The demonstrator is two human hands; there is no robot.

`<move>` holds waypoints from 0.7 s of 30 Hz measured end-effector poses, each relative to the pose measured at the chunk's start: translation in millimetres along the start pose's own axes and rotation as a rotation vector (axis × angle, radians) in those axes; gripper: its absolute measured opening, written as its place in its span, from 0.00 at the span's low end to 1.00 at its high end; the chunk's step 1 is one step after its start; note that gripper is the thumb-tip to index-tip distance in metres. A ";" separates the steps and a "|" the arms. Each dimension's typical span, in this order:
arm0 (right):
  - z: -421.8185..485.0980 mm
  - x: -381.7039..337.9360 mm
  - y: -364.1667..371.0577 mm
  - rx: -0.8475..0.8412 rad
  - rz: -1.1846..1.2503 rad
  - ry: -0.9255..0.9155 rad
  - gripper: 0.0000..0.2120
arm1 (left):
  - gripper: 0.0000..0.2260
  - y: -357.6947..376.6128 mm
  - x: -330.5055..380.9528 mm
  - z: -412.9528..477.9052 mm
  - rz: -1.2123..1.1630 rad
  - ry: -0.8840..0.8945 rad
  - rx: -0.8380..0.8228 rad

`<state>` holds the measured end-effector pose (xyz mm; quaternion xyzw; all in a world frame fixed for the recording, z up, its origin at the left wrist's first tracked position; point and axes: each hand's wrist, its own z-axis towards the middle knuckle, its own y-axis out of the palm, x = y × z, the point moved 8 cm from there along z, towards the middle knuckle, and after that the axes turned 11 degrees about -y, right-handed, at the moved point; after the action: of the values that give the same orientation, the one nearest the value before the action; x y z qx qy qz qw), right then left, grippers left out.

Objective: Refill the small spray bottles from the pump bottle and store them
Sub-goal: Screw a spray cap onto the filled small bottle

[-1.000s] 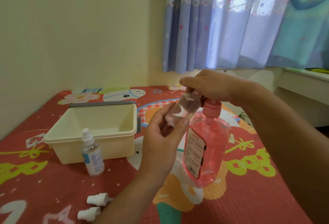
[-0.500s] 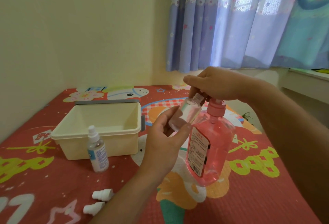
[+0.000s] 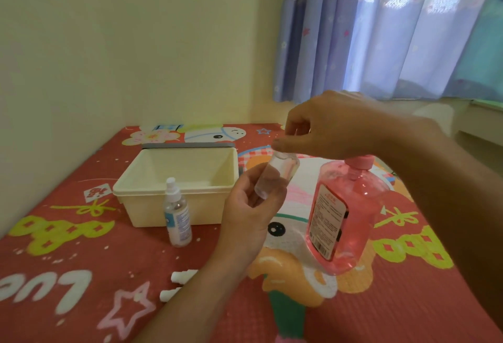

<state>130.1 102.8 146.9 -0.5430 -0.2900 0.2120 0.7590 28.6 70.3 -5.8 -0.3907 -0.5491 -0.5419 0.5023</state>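
Liquid of a pink colour is seen through most of the pump bottle (image 3: 351, 214), which is stood on a red cartoon-printed mat (image 3: 81, 263) with its label turned to the left. Just left of the pump bottle, raised off the mat and apart from it, a small clear spray bottle (image 3: 277, 176) without its cap is gripped by the left hand (image 3: 253, 206), whose thumb and fingers are curled round its lower half. This small bottle is tilted, its open neck leaning up towards the pump bottle's top; how full it is cannot be told. Above and to the left of the pump bottle's pink collar (image 3: 359, 162), the right hand (image 3: 334, 127) is held in the air with its fingers curled downward and its thumb stretched over the small bottle's neck. The pump head is hidden beneath the wrist, and whether anything is pinched or pressed by this hand cannot be told. Further left of the pump bottle, a second spray bottle (image 3: 177, 214), capped in white and labelled, is stood on the mat just in front of a cream plastic bin (image 3: 174, 192). Left of the pump bottle and nearer the camera, two white spray caps (image 3: 182, 276) are laid on the mat, partly covered by the left forearm. Behind the pump bottle a lilac curtain (image 3: 381, 43) is hung.
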 end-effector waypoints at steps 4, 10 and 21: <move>5.3 -25.1 5.4 -0.022 0.087 -0.063 0.23 | 0.13 -13.9 3.9 -4.0 -0.026 0.041 0.017; 8.9 -46.1 19.4 0.031 0.304 -0.041 0.18 | 0.16 -38.3 3.3 -8.3 -0.051 0.040 0.040; -8.0 -68.6 99.4 0.322 1.145 0.161 0.13 | 0.18 -74.9 -10.4 -12.7 0.049 0.002 0.039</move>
<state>83.9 85.4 36.4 -0.5054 0.1428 0.5869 0.6163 -40.7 50.9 -32.3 -0.3939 -0.5491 -0.5190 0.5235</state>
